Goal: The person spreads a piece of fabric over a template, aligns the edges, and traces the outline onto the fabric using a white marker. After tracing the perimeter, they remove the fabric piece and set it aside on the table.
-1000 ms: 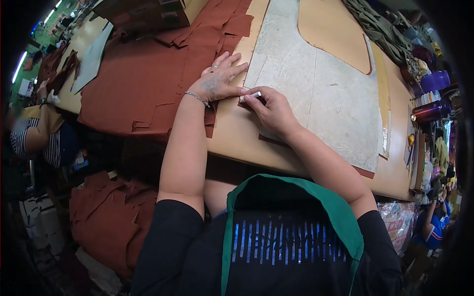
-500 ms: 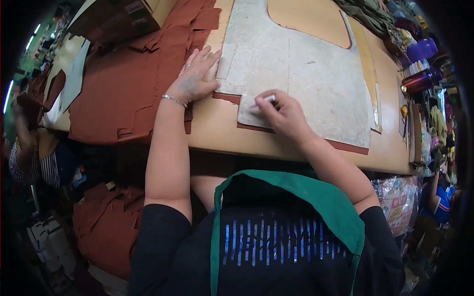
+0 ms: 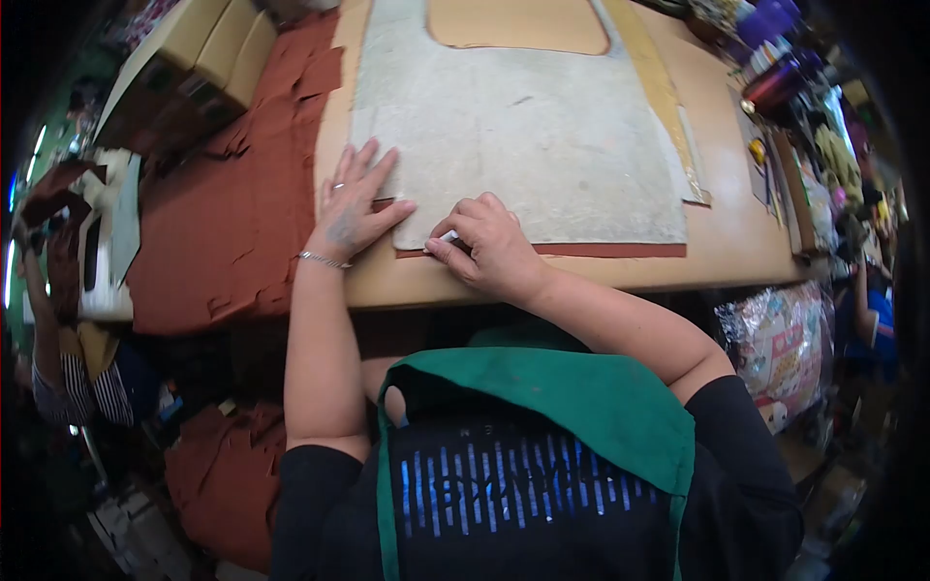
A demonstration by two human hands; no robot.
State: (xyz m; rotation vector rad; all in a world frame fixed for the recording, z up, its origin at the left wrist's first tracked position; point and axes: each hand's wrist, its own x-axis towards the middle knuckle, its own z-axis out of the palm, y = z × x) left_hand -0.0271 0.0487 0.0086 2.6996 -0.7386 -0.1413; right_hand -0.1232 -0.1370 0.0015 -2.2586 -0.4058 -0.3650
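Observation:
A large pale grey pattern template (image 3: 542,145) with a cut-out at its far side lies flat on the table. Under its near edge a strip of reddish-brown fabric (image 3: 620,250) peeks out. My left hand (image 3: 356,205) rests with fingers spread on the template's left edge, thumb pointing right. At the near left corner of the template, my right hand (image 3: 494,250) pinches a slim white pen (image 3: 449,236), its tip close to the edge. Most of the pen is hidden by my fingers.
Reddish-brown fabric (image 3: 223,213) is layered on the left, with cardboard boxes (image 3: 194,73) behind it. A dark red bottle (image 3: 775,82) and tools stand at the right. A plastic-wrapped bundle (image 3: 775,344) sits below the table edge. Another person's arm (image 3: 37,300) shows far left.
The view has shifted, so the table contents appear lower and further left. My right hand has brought the pen to the template's near left corner. My left hand stays spread on the left edge.

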